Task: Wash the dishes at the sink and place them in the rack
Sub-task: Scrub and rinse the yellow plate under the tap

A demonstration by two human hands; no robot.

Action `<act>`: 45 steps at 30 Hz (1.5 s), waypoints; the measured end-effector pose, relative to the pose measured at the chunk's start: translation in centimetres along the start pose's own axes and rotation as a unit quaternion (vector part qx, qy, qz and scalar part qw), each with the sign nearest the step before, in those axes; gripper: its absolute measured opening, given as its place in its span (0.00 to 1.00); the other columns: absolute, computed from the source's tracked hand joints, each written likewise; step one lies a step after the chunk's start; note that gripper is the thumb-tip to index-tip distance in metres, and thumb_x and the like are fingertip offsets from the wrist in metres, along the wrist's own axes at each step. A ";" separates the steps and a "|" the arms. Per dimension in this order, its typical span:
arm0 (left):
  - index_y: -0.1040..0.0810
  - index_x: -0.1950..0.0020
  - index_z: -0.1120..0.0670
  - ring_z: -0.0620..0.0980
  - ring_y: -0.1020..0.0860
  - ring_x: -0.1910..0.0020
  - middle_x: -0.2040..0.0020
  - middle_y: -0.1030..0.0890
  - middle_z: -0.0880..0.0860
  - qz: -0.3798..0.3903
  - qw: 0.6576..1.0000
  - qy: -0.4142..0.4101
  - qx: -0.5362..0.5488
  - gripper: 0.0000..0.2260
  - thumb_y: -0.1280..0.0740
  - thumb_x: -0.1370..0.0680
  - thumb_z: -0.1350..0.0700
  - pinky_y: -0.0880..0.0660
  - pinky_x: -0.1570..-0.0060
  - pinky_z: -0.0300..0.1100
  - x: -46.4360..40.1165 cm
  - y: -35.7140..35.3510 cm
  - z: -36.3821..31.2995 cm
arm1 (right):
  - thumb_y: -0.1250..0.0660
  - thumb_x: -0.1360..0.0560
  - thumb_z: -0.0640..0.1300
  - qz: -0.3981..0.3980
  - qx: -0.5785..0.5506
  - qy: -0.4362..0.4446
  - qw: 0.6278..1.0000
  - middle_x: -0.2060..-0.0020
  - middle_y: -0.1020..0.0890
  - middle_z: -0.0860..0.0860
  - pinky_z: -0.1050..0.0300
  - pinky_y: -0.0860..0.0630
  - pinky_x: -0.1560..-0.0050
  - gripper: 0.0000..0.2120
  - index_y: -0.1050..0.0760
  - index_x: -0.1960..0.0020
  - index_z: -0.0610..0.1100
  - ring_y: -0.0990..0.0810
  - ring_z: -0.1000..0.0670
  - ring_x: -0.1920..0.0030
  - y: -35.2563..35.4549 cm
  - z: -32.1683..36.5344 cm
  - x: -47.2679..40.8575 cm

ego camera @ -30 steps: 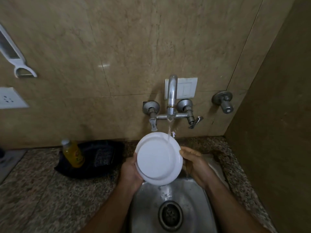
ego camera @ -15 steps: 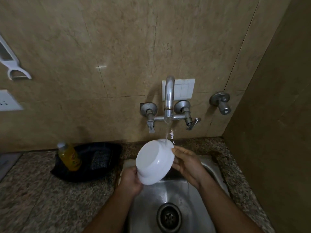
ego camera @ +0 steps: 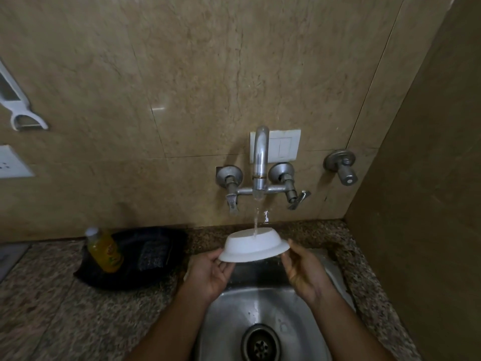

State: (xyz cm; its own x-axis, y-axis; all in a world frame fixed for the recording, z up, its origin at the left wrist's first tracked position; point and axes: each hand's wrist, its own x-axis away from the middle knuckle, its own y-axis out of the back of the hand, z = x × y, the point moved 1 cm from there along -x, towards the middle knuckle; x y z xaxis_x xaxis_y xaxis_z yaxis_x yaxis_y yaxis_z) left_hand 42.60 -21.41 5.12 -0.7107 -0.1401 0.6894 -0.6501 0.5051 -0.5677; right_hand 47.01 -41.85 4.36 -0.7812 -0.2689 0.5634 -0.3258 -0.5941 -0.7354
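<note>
**Under the tap: bowl upside down in both hands**

Over the sink (ego camera: 307, 306), a white bowl (ego camera: 253, 246) is held inverted, base up, rim down, tilted a little to the left. Water stream (ego camera: 255, 225) from the tap (ego camera: 260, 162) lands on the base, right of centre.

Grip state: left hand (ego camera: 210, 272) grasps the rim at its left edge, thumb on top, fingers under. Right hand (ego camera: 304, 269) grasps the rim at the right edge, fingers curled beneath; thumb contact not fully clear.

Relative to the grip: tap directly above and behind, drain (ego camera: 261, 346) below and nearer the camera, between the forearms. Left of the left hand, on the granite surface (ego camera: 52, 308), a dark tray (ego camera: 145, 272) with a yellow bottle (ego camera: 104, 250) standing at its left edge. Well left, on the wall, a white peeler (ego camera: 18, 110). Wall valve (ego camera: 341, 165) up and right of the right hand.
</note>
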 end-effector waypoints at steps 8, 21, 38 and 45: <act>0.28 0.36 0.66 0.61 0.18 0.47 0.44 0.18 0.66 0.076 0.997 0.028 -0.008 0.13 0.37 0.20 0.65 0.22 0.51 0.55 1.0 -2.4 0.8 | 0.37 0.21 0.34 -0.020 -0.007 0.017 1.000 0.40 0.20 0.35 0.51 0.18 0.50 0.16 0.26 0.35 0.31 0.20 0.42 0.38 2.3 0.9 -0.8; 0.24 0.33 0.55 0.61 0.20 0.40 0.37 0.20 0.61 0.256 0.946 0.006 -0.198 0.18 0.33 0.23 0.63 0.22 0.44 0.58 2.4 -2.7 0.5 | 0.38 0.20 0.38 -0.033 0.126 0.000 0.991 0.40 0.21 0.34 0.46 0.24 0.43 0.13 0.23 0.38 0.35 0.22 0.41 0.49 3.3 0.2 -0.5; 0.24 0.34 0.58 0.63 0.19 0.43 0.42 0.18 0.62 0.125 0.954 -0.002 -0.272 0.19 0.35 0.20 0.49 0.25 0.40 0.63 1.1 1.3 -1.2 | 0.43 0.17 0.40 0.017 0.172 0.083 0.981 0.35 0.21 0.42 0.37 0.29 0.33 0.17 0.28 0.29 0.43 0.23 0.40 0.34 1.9 -0.3 -0.5; 0.24 0.38 0.55 0.70 0.22 0.42 0.38 0.24 0.69 0.078 0.963 0.117 -0.228 0.35 0.48 0.25 0.27 0.23 0.44 0.64 0.3 1.1 -1.8 | 0.42 0.18 0.39 0.021 0.198 0.100 0.975 0.38 0.20 0.41 0.40 0.28 0.38 0.15 0.26 0.33 0.41 0.22 0.39 0.38 1.8 -0.1 -0.1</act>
State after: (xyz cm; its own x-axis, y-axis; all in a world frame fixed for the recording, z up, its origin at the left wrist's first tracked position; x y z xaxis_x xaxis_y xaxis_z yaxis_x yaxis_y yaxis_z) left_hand 42.12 -19.41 5.53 -0.6753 0.1370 0.7247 -0.3167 0.8336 -0.4527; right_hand 46.44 -42.78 2.92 -0.8905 -0.1695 0.4222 -0.0916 -0.8422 -0.5312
